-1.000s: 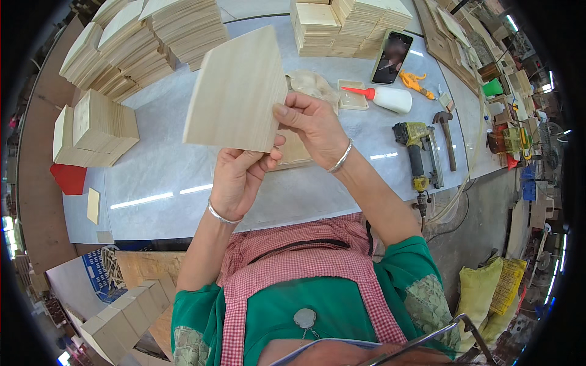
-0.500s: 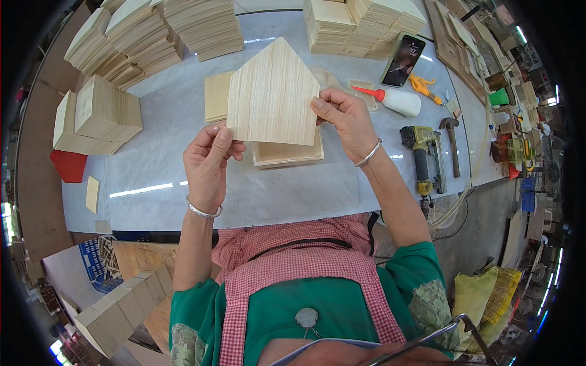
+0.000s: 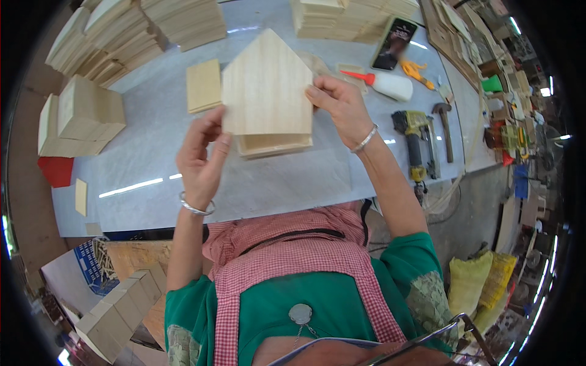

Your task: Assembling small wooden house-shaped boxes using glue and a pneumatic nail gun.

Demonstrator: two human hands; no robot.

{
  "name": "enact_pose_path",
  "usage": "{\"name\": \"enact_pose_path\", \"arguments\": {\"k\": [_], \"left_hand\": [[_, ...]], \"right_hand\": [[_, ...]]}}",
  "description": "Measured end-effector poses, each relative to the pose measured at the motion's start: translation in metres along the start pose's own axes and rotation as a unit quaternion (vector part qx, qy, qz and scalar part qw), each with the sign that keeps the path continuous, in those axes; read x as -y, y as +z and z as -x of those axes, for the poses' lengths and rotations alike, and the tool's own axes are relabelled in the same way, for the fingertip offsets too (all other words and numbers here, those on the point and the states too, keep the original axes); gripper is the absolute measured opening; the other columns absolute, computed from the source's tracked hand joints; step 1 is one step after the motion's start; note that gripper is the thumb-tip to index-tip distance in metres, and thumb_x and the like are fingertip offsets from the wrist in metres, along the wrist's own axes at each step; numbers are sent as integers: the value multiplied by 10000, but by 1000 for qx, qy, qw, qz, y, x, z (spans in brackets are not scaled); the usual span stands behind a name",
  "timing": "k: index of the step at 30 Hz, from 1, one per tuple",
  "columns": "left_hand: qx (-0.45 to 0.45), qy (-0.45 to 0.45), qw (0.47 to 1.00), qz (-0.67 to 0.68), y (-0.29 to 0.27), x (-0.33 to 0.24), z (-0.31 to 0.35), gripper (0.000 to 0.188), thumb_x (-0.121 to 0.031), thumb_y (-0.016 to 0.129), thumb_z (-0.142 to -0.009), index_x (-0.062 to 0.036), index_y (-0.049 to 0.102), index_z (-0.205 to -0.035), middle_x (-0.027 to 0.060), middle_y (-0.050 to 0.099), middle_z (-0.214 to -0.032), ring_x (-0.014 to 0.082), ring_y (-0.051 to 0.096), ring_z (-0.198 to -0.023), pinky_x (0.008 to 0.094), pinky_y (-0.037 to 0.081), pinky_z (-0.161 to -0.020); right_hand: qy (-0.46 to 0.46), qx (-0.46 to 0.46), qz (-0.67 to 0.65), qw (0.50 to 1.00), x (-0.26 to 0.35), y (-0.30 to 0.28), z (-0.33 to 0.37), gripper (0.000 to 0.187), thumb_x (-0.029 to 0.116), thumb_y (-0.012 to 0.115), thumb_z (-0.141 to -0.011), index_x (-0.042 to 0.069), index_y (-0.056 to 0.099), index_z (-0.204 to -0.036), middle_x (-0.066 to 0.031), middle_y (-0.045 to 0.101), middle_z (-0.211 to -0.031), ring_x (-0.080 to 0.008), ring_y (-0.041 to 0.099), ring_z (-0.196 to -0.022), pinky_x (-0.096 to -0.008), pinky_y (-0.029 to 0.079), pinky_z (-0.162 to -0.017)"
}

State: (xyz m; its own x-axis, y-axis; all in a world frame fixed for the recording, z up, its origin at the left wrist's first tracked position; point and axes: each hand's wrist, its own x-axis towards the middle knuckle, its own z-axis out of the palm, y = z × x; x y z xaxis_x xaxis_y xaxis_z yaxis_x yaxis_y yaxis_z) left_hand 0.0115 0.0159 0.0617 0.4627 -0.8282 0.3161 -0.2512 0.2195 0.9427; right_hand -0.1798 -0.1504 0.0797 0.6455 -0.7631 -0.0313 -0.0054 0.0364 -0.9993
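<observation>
1. I see the left hand half-curled (gripping? can't tell) at a smooth, house-shaped wood panel; right hand pinches its other edge.
2. Panel's over a shallow wooden box, blocking most of it.
3. Beyond: white bottle, stacked boards.

A green shirt (lacy-patched sleeves) under a red-checked apron; silver bangles, a round grey pendant, glasses.

Panel over box, hammer right
</observation>
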Motion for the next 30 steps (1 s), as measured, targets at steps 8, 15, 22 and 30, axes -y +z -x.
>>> {"name": "enact_pose_path", "arguments": {"k": [8,15,22,30], "left_hand": [[25,120,992,-39,16,6,5,413,-81,681,-786,-32,583,-1184,112,609,-1120,205,582,-926,308,487,-797],[-17,145,985,-95,15,10,15,488,-182,735,-774,-22,559,-1199,123,612,-1055,215,600,-919,309,506,-798],[-42,160,982,-94,12,19,19,495,-211,741,-774,-20,561,-1194,120,621,-1055,223,615,-898,315,510,-802],[-60,183,974,-121,18,26,23,486,-185,748,-754,-39,590,-1189,137,618,-1083,265,588,-978,341,491,-830]], "right_hand": [[8,-13,22,1000,-18,-26,13,118,129,569,-907,17,598,-888,40,561,-824,-51,473,-744,-207,372,-679],[-1,38,-14,999,-22,-30,9,134,169,616,-904,37,595,-896,45,566,-817,-45,482,-725,-205,380,-678],[11,9,-8,1000,-15,-19,8,114,173,614,-906,64,591,-880,56,573,-795,-30,498,-703,-181,387,-643],[12,-28,-21,999,-18,-22,10,120,136,649,-880,43,591,-928,25,605,-835,-42,526,-727,-184,396,-660]]}}
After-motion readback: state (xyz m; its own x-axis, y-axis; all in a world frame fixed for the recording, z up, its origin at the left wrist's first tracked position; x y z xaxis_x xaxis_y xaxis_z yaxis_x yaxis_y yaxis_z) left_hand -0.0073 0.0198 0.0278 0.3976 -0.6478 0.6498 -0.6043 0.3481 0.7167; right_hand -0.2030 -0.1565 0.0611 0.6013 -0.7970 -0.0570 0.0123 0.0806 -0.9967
